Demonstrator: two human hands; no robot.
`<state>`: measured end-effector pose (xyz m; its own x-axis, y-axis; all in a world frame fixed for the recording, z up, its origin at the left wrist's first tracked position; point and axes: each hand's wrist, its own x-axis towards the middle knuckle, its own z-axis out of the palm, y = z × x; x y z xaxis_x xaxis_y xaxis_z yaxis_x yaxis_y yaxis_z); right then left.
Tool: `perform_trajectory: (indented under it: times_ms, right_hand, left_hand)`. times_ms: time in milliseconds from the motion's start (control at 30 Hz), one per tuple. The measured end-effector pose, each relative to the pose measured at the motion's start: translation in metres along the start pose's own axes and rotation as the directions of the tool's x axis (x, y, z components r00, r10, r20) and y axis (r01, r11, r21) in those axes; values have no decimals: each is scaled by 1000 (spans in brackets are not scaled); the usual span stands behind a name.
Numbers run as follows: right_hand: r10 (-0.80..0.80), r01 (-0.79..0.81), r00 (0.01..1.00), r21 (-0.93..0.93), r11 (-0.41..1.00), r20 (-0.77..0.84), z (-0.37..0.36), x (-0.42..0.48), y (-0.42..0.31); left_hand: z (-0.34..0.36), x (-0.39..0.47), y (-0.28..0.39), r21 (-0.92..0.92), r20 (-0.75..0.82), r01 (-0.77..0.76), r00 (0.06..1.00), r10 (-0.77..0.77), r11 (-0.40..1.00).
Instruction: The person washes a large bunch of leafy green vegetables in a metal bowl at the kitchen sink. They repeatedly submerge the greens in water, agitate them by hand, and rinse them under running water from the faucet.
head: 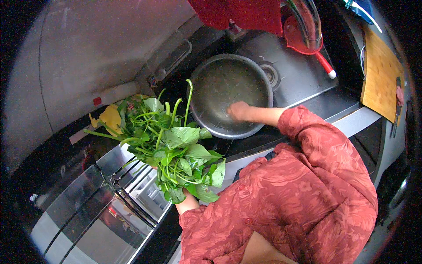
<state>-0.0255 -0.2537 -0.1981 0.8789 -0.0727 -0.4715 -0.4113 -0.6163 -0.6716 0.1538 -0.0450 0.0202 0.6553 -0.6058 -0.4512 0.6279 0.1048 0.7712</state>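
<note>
A large bunch of leafy green vegetables (179, 155) with thick pale stems rests over my left hand (184, 194); the leaves hide most of the hand, with only the wrist and a little skin showing. The bunch hangs over the counter beside a round metal basin (272, 99) that stands at the sink and holds water. Inside the basin's rim is my right hand (238, 111), blurred, its fingers bent together at or just above the water. No leaf can be made out in it.
Right of the basin are the sink drain (270, 75) and a red plastic strainer (324, 64) with a white-tipped handle. A wooden cutting board (379, 76) and a knife (398, 112) lie far right. A red cloth (244, 13) hangs at the top. Lower left is a glass-topped appliance (85, 211).
</note>
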Motion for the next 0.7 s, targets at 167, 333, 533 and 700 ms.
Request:
perform_trajectory:
  times_ms: [167, 333, 533, 700]
  right_hand:
    - [-50, 61, 993, -92, 994, 111, 24, -42, 1]
    - [169, -149, 983, 237, 960, -66, -24, -59, 20]
    - [360, 188, 754, 705, 684, -549, -139, -138, -41]
    - [-61, 540, 494, 251, 803, -867, -163, -173, -97]
  left_hand:
    - [3, 7, -6, -12, 8, -1, 1000, 1, 1000]
    - [21, 19, -28, -17, 45, 46, 998, -46, 999]
    - [73, 26, -54, -139, 267, 360, 911, -315, 923]
    - [95, 29, -75, -53, 198, 466, 872, -448, 883]
